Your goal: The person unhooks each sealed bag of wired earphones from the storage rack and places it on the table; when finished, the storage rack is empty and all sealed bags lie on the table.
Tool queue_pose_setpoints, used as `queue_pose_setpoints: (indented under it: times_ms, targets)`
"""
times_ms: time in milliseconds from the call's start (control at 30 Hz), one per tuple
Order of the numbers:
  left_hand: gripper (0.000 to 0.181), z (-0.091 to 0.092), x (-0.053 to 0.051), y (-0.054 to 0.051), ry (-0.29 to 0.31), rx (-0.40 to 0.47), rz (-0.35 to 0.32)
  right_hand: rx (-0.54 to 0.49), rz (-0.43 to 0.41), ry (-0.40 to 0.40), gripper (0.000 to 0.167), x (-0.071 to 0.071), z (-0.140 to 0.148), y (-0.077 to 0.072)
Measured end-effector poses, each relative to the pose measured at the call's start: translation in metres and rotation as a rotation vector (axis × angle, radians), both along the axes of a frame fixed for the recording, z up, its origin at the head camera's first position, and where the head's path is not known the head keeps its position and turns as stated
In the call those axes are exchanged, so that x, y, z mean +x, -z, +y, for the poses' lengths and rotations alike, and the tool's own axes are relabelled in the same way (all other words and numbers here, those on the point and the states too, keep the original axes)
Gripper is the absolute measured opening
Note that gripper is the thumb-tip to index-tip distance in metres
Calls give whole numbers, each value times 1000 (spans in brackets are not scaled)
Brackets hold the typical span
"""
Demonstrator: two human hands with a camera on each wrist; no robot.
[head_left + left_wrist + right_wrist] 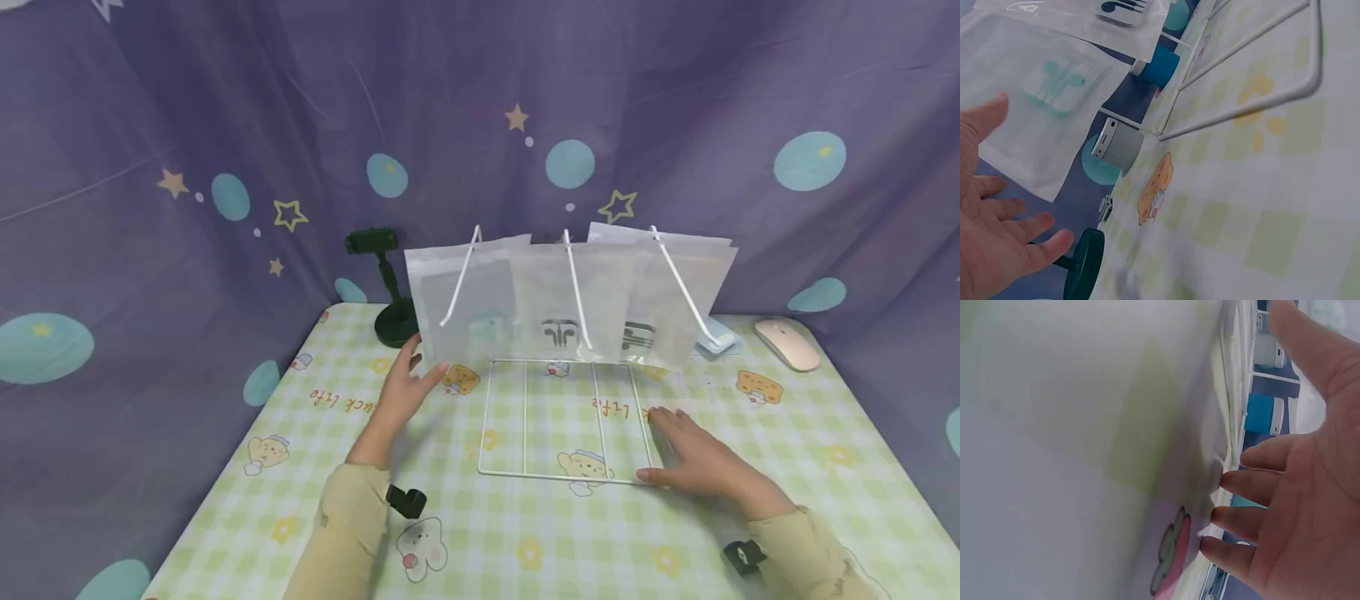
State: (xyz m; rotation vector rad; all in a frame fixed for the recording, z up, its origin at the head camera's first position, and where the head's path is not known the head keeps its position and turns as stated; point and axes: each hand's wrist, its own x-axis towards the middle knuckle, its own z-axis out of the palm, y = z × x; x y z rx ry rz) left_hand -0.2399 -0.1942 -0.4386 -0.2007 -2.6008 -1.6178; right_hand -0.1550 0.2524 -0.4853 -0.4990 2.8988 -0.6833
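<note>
L hand is up off the cloth by the lower left corner of the left bag, forearm coming in from the bottom, sleeve down near the wrist. Fingers are loosely bent and spread, thumb well out from the rest, aimed at the bag. Can't tell if any fingertip touches the plastic tbh.

R hand is low at the right side of the white wire rack, back of the hand up, fingers stretched fwd and thumb poking inward, so a wide gap there. In the R wrist cam the four fingers are a bit apart, tips right at the tablecloth; contact is hard to call b/c of blur.

Rack's base sits mid-table btwn the hands, w/ three prongs up top carrying the bags: left one, middle bag, right bag.

Hidden stuff: R thumb covers the rack's front right corner in the head view, and the bags block most of what's behind. L wrist cam shows a grey box and a blue one back there, small print unreadable. Black stand is partly behind the left bag; in the L wrist view the fingers cover some of it.
</note>
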Motion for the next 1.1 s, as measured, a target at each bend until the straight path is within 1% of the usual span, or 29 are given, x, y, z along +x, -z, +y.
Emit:
queue_pose_setpoints:
  times_ms: [67,167,200,300,400,433,567,633,700,767,933,967,1033,1100]
  targets:
    - [76,2,-4,-1,8,32,-16,9,5,-18,111,0,1,2]
    - [74,4,-9,-4,13,54,-48,31,19,-38,114,1,2,4]
    - [73,5,-10,-6,18,68,-63,36,25,-43,114,1,3,4]
    - [67,8,-8,-18,21,99,-108,46,36,-58,113,1,3,3]
    - [60,11,-5,-27,18,111,-120,57,37,-74,110,2,3,2]
    - [57,10,-6,-26,17,104,-112,59,39,-79,109,1,4,2]
    - [46,6,-17,-14,-13,134,-73,69,52,-93,105,1,4,2]
    - [44,5,-24,-9,-31,153,-55,70,56,-94,104,0,4,3]
    - [43,6,-27,-8,-41,174,-44,72,53,-94,105,0,4,5]
    - [44,7,-30,-7,-40,195,-43,70,49,-92,105,0,4,6]
    - [42,10,-35,-9,-17,279,-78,81,50,-85,105,0,4,8]
    - [41,11,-34,-13,-10,295,-89,83,52,-82,105,0,3,8]
    - [40,12,-36,-13,-5,311,-93,87,52,-77,104,1,3,6]
    - [40,14,-37,-13,-15,305,-105,87,49,-73,104,1,3,5]
